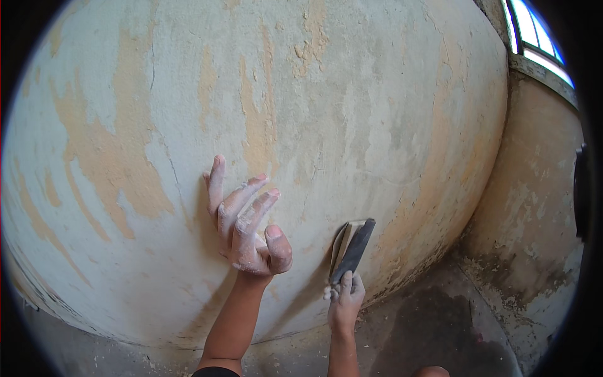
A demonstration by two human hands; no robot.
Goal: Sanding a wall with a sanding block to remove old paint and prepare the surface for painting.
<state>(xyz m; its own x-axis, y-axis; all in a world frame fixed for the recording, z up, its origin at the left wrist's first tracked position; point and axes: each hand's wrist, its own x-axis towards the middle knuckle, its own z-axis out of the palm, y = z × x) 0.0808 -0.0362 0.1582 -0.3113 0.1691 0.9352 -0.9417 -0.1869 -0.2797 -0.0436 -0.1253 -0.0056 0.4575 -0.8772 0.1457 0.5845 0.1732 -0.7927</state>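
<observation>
A worn plaster wall point(330, 155) with pale paint and bare peach patches fills most of the head view. My left hand point(249, 226), coated in white dust, is raised in front of it, fingers spread and curled, holding nothing. To its right and lower, my right hand point(346, 294) grips the lower end of a dark, flat-edged tool point(353, 249), perhaps a sanding block or a scraper, with lighter layers along its left side. The tool tilts up and to the right, close to the wall; whether it touches is unclear. White dust or paste clings to my right fingers.
A second wall point(527, 188), stained and flaking, meets the first at a corner on the right. Above it is a barred window point(537, 28). The grey floor point(424, 330) has a dark patch and scattered flakes. A dark object point(580, 193) stands at the far right rim.
</observation>
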